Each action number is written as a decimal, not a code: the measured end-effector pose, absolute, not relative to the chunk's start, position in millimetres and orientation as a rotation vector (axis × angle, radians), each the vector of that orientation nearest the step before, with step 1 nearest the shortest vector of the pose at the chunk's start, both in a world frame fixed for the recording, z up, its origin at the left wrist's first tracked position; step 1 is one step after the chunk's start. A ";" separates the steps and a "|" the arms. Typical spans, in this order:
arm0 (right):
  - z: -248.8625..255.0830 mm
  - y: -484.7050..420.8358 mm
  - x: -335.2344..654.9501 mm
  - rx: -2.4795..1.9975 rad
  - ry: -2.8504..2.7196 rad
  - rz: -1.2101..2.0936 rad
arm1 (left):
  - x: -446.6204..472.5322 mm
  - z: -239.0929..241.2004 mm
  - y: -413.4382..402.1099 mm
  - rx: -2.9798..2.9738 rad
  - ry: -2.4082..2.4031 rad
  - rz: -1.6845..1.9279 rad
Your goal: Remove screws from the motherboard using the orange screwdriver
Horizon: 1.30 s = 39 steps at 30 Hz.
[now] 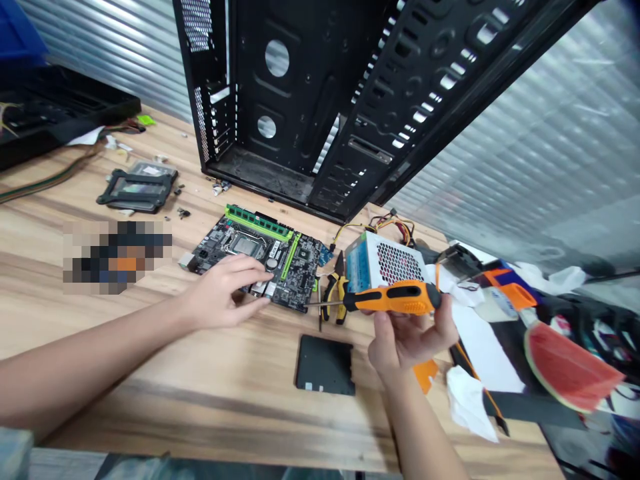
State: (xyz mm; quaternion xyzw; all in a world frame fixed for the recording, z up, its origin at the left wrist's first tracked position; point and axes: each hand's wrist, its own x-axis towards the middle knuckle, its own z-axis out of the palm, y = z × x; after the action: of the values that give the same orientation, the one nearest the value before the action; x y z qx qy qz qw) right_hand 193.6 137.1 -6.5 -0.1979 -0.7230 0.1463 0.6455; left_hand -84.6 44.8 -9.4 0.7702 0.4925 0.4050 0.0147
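Note:
A black motherboard [300, 267] with green slots lies flat on the table. My left hand [227, 290] reaches over its near side, fingers and thumb on either side of the silver port blocks, holding the board. In my right hand [413, 333] is an orange and black screwdriver [393, 298], nearly level. Its thin shaft points left, the tip by the board's near right corner; whether they touch I cannot tell. Pliers [341, 293] with yellow and black handles lie behind the shaft. A flat black square drive [325, 365] sits nearer to me, between my hands.
A large black computer case [300, 133] stands open behind the motherboard. A power supply [385, 259] with cables is to the right. Drive brackets [139, 187] and small screws lie at left. White tissue [470, 403] and a watermelon slice [570, 367] are at far right.

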 end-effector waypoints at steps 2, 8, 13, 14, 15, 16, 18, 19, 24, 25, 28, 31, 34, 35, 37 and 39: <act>-6.6 137.7 193.1 -0.449 -1.635 0.326 | -84.1 -9.0 44.9 2.398 1.533 1.264; -4.3 139.2 193.2 -0.418 -1.609 0.263 | -84.6 -9.3 44.7 2.401 1.537 1.258; -4.5 140.0 191.6 -0.419 -1.608 0.398 | -84.7 -10.6 44.8 2.409 1.529 1.266; -5.0 140.5 191.3 -0.418 -1.602 0.400 | -84.6 -10.8 44.9 2.410 1.529 1.268; -5.6 140.9 191.2 -0.420 -1.598 0.394 | -84.4 -10.9 45.0 2.412 1.528 1.269; -6.2 141.4 191.2 -0.428 -1.597 0.383 | -84.3 -11.0 45.1 2.412 1.528 1.269; -7.0 142.0 191.6 -0.459 -1.603 0.357 | -84.3 -11.0 45.2 2.413 1.529 1.267; -7.0 142.0 191.8 -0.476 -1.609 0.344 | -84.4 -10.8 45.1 2.412 1.531 1.264; -1.7 140.7 191.1 -0.479 -1.623 0.229 | -84.5 -9.3 44.3 2.408 1.541 1.265; -0.3 140.6 190.6 -0.466 -1.628 0.216 | -84.3 -9.0 44.2 2.407 1.544 1.269; 2.3 141.1 189.3 -0.433 -1.640 0.187 | -83.7 -8.5 44.3 2.406 1.551 1.281; 2.0 142.6 189.0 -0.441 -1.648 0.175 | -83.3 -8.3 44.8 2.409 1.549 1.288; 0.8 143.5 189.3 -0.447 -1.652 0.207 | -83.5 -8.0 45.0 2.414 1.548 1.288; 0.6 143.5 189.5 -0.443 -1.652 0.212 | -83.6 -7.9 45.0 2.415 1.550 1.288; 0.7 143.4 189.9 -0.429 -1.660 0.212 | -83.7 -7.9 44.8 2.417 1.553 1.287; 1.1 143.3 190.2 -0.418 -1.673 0.205 | -83.7 -7.8 44.5 2.412 1.557 1.284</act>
State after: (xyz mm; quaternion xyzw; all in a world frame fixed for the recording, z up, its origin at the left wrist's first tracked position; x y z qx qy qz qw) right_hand 190.2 143.3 1.1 -0.1838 -0.7351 0.0901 0.6463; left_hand -83.7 44.5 -7.8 0.7670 0.4950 0.4082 -0.0015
